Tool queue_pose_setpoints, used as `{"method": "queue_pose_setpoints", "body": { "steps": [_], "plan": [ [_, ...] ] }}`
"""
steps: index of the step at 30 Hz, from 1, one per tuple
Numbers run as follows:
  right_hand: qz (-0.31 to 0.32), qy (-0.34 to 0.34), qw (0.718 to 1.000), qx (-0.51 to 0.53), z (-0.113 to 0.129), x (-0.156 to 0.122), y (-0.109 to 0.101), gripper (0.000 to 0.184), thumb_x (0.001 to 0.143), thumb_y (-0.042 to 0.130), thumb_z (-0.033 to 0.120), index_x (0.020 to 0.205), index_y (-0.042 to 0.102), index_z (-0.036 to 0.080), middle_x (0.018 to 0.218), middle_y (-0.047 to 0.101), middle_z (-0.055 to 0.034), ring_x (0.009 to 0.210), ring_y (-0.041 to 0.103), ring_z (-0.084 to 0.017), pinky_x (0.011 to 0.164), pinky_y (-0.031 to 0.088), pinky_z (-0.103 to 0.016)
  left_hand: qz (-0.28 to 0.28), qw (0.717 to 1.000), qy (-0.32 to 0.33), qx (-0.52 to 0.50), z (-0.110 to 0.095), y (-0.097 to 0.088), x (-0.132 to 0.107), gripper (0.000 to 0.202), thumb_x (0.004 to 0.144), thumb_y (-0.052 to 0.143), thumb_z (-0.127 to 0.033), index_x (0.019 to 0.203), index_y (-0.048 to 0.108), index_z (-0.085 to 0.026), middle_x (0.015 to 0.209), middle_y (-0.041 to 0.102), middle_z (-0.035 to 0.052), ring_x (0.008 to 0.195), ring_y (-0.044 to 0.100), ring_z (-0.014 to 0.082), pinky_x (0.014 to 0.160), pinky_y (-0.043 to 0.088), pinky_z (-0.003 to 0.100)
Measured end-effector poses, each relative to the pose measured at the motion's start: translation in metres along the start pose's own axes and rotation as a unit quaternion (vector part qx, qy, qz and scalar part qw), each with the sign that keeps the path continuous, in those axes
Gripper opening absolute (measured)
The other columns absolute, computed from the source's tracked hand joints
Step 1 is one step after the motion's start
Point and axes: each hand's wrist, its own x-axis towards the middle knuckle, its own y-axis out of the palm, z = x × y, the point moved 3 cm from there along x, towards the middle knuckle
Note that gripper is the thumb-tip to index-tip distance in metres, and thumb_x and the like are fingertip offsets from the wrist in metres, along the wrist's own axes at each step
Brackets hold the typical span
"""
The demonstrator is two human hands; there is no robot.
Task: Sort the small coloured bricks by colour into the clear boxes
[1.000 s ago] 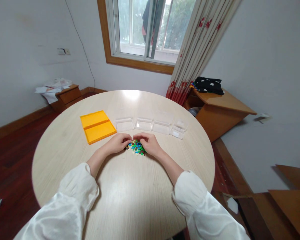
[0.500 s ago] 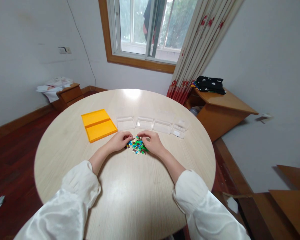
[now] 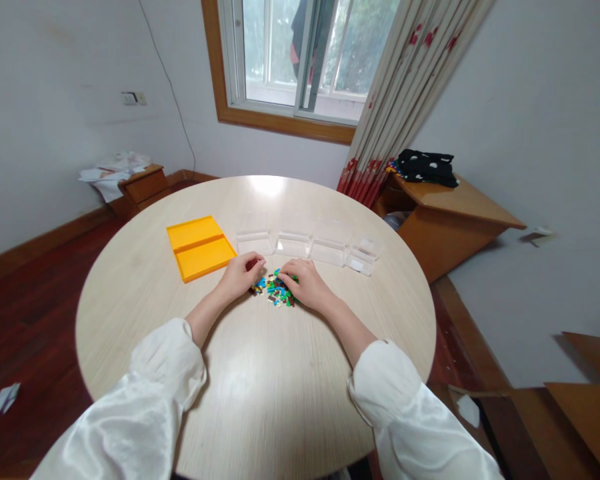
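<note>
fingers of left hand (image 3: 240, 275) curled nearly closed, right hand (image 3: 307, 283) loosely bent at the small bricks (image 3: 276, 293), frame center; can't tell if either grips one. pinch lightly at their edge, avoid scattering.

Window (image 3: 275, 60): daylight enters here, the panes pale and the view beyond hazy.
Bench (image 3: 280, 400): bright, with a white glare patch near its far edge and a softer sheen between the white sleeves (image 3: 140, 407).
Shadows: soft, faint, alongside the forearms.
Floor (image 3: 35, 300): dim at the left.
Small bricks (image 3: 275, 295): soft in detail (single pieces hardly separate).
Clear boxes (image 3: 293, 245): low contrast.
Edges: wide-angle stretch, the wooden furniture (image 3: 445, 227) at right skewed.
</note>
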Motion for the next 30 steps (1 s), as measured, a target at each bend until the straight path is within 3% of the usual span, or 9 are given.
{"method": "queue_pose_setpoints", "body": {
  "steps": [4, 8, 11, 18, 22, 26, 30],
  "plan": [
    [-0.036, 0.033, 0.999, 0.017, -0.003, 0.002, -0.001, 0.017, 0.087, 0.053, 0.02, 0.073, 0.062, 0.016, 0.074, 0.064, -0.0026, 0.074, 0.054, -0.014, 0.075, 0.036, -0.029, -0.017, 0.998, 0.057, -0.017, -0.014, 0.001, -0.004, 0.019, 0.078, 0.052, -0.027, 0.085, 0.065, -0.015, 0.077, 0.062, 0.0034, 0.062, 0.049, 0.0115, 0.061, 0.042, 0.024],
    [-0.052, 0.036, 0.997, 0.044, -0.004, 0.002, -0.001, 0.022, 0.087, 0.051, 0.022, 0.067, 0.059, 0.017, 0.069, 0.062, -0.0009, 0.068, 0.053, -0.013, 0.071, 0.037, -0.026, 0.024, 0.995, 0.094, -0.033, -0.027, 0.008, -0.009, 0.021, 0.076, 0.058, -0.027, 0.092, 0.067, -0.016, 0.078, 0.064, 0.0035, 0.065, 0.05, 0.0118, 0.063, 0.042, 0.024],
    [-0.052, 0.022, 0.997, 0.057, -0.002, 0.001, 0.0, 0.023, 0.087, 0.05, 0.02, 0.067, 0.059, 0.017, 0.069, 0.061, -0.0012, 0.069, 0.053, -0.013, 0.07, 0.037, -0.025, 0.041, 0.995, 0.078, -0.036, -0.031, 0.01, -0.011, 0.018, 0.077, 0.056, -0.025, 0.087, 0.068, -0.016, 0.076, 0.065, 0.0031, 0.064, 0.05, 0.0117, 0.062, 0.042, 0.024],
    [-0.058, 0.023, 0.993, 0.1, -0.002, 0.0, 0.0, 0.027, 0.089, 0.042, 0.022, 0.069, 0.059, 0.017, 0.072, 0.06, -0.0025, 0.072, 0.053, -0.014, 0.07, 0.04, -0.025, 0.023, 0.997, 0.018, -0.066, -0.028, 0.009, -0.009, 0.013, 0.074, 0.058, -0.024, 0.078, 0.067, -0.016, 0.071, 0.065, 0.0013, 0.063, 0.052, 0.0121, 0.064, 0.043, 0.025],
    [-0.08, 0.056, 0.988, 0.117, -0.011, 0.001, -0.002, 0.023, 0.086, 0.045, 0.021, 0.072, 0.062, 0.016, 0.075, 0.062, -0.0031, 0.073, 0.055, -0.013, 0.072, 0.041, -0.025, -0.024, 0.994, -0.027, -0.103, -0.019, 0.005, -0.005, 0.013, 0.073, 0.057, -0.026, 0.077, 0.063, -0.015, 0.071, 0.063, 0.0018, 0.065, 0.055, 0.0135, 0.063, 0.043, 0.025],
    [-0.089, 0.089, 0.983, 0.134, -0.02, 0.001, -0.003, 0.015, 0.079, 0.05, 0.016, 0.081, 0.065, 0.015, 0.081, 0.065, -0.0041, 0.075, 0.057, -0.014, 0.071, 0.043, -0.026, -0.069, 0.994, -0.053, -0.063, -0.014, -0.002, -0.002, 0.019, 0.077, 0.05, -0.031, 0.066, 0.055, -0.017, 0.058, 0.053, -0.0014, 0.058, 0.049, 0.013, 0.058, 0.038, 0.025],
    [-0.095, 0.091, 0.982, 0.135, -0.023, 0.001, -0.003, 0.02, 0.076, 0.048, 0.013, 0.084, 0.066, 0.015, 0.082, 0.065, -0.0034, 0.074, 0.056, -0.013, 0.072, 0.043, -0.026, -0.059, 0.997, -0.05, -0.014, -0.014, -0.003, -0.002, 0.024, 0.081, 0.043, -0.032, 0.061, 0.048, -0.018, 0.053, 0.045, -0.0031, 0.055, 0.044, 0.0129, 0.055, 0.034, 0.025]
  ]
}}
